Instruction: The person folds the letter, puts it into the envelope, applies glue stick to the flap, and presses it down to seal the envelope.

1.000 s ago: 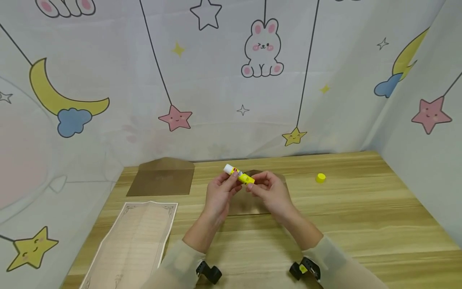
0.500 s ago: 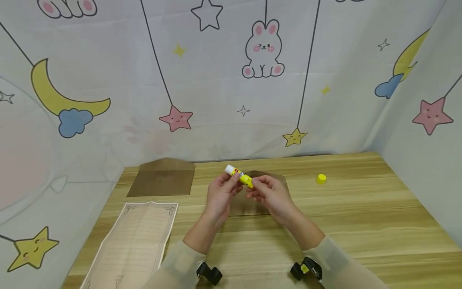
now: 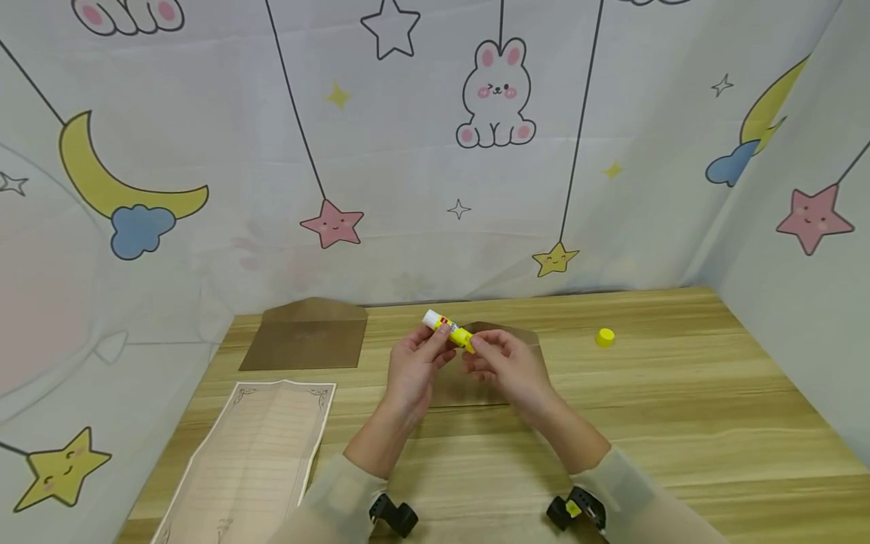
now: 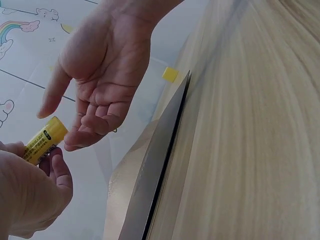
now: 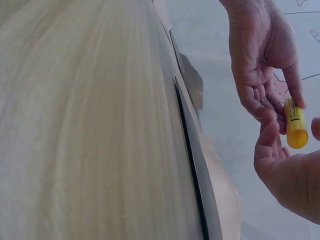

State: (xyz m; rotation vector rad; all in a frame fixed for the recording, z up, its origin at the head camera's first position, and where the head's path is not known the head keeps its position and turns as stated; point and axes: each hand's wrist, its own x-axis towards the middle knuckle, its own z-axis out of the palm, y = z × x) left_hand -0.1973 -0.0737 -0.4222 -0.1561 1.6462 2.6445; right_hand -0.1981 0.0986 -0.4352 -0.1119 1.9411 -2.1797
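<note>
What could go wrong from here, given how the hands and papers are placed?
The uncapped glue stick, pinched in the left hand, might slip and mark the brown envelope below, since the right hand seems only loosely placed at its yellow end.
The yellow cap lies loose, away from both hands, so it might get knocked away.
The left sleeve overlaps the lined sheet in the head view, so it might drag the paper.
</note>
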